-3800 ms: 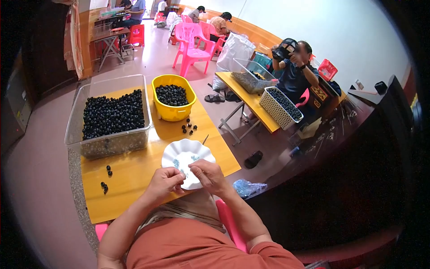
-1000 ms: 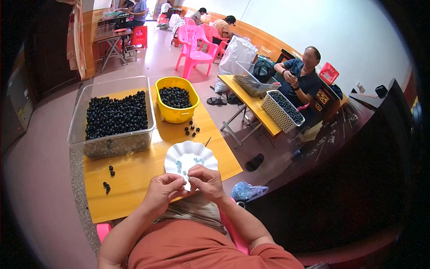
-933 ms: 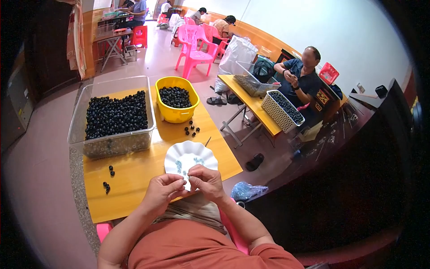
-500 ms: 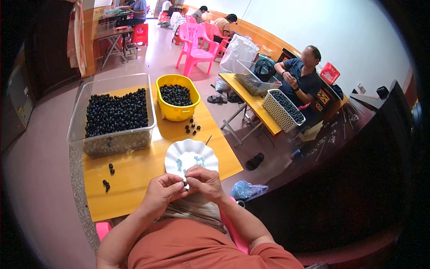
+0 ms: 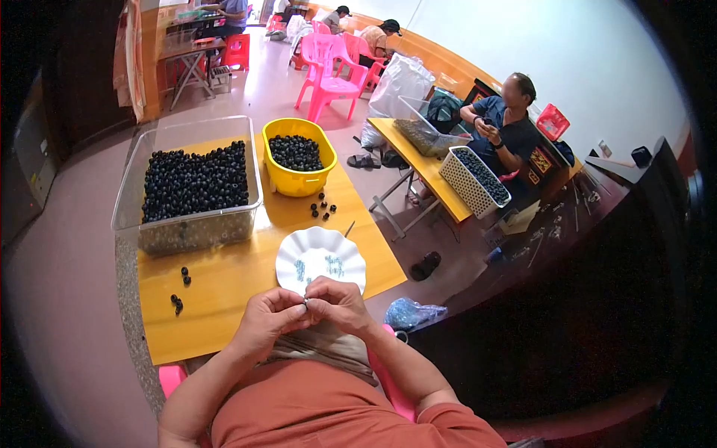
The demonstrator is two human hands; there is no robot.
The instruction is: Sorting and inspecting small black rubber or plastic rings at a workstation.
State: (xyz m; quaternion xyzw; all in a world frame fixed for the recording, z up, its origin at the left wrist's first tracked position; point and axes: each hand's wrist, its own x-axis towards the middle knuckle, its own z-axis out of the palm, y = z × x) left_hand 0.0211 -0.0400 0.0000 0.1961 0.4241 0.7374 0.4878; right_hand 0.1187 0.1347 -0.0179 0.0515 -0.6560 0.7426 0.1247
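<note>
My left hand (image 5: 270, 316) and my right hand (image 5: 337, 302) meet at the near edge of the yellow table (image 5: 224, 276), fingertips pinched together on a tiny pale piece (image 5: 305, 302). Just beyond them lies a white scalloped plate (image 5: 299, 250) with a few small bluish bits on it. A thin stick (image 5: 349, 228) rests on the table right of the plate.
A clear tub (image 5: 187, 224) full of dark beads stands at the back left, a yellow bowl (image 5: 299, 183) of the same beads beside it. Loose beads lie near the bowl (image 5: 323, 207) and at the left (image 5: 179, 290). A seated person (image 5: 502, 131) works at another table with baskets.
My hands stay together in front of the plate, shifting only slightly. The seated person at the other table has lowered the hands from the head.
</note>
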